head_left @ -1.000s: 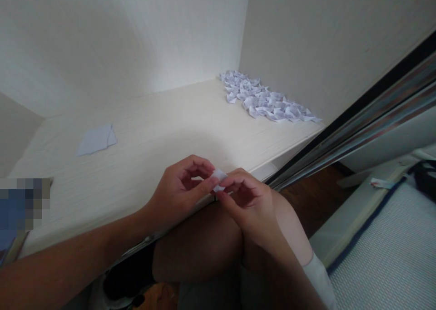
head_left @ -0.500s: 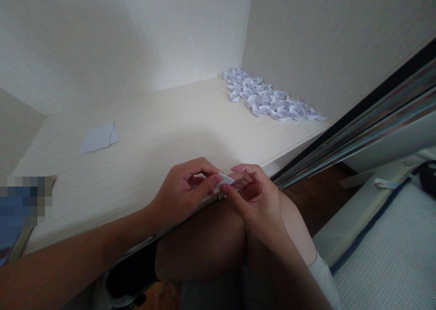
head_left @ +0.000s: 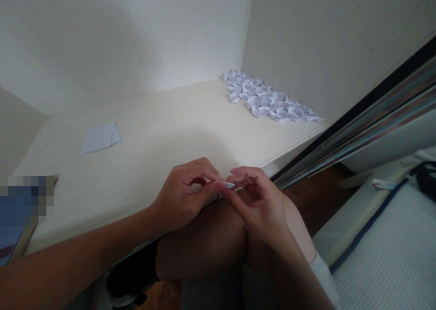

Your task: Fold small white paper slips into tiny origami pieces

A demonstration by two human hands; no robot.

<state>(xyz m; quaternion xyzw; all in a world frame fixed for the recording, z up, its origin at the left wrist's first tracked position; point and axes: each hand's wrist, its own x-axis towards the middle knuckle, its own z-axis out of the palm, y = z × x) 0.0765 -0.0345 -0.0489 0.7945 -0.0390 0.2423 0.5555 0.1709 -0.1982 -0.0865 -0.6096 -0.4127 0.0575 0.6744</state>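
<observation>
Spreading across the middle of the view, the white desk [head_left: 163, 124] is the largest thing here. To the right of the desk, past the metal rail [head_left: 357, 115] which runs by its end, lies a pale woven mat [head_left: 391, 237] with a dark blue edge. Just in front of the desk is the person's bent leg [head_left: 200, 248]. At the far right part of the desk, along its side wall, many folded white papers [head_left: 272, 102] lie close together. At the near left corner of the desk is a pixelated object [head_left: 20, 210]. Over the near edge of the desk, the left hand [head_left: 184, 194] is closed in a pinch, while the right hand [head_left: 260, 203] is half curled, its forefinger apart from its thumb. On the left part of the desk lie some flat sheets [head_left: 98, 138], overlapping. The smallest thing, a small folded paper [head_left: 230, 184], is also over the near edge of the desk: the left hand clamps its left end, and the right thumb touches it from below; whether the other right fingers press it, I cannot tell
</observation>
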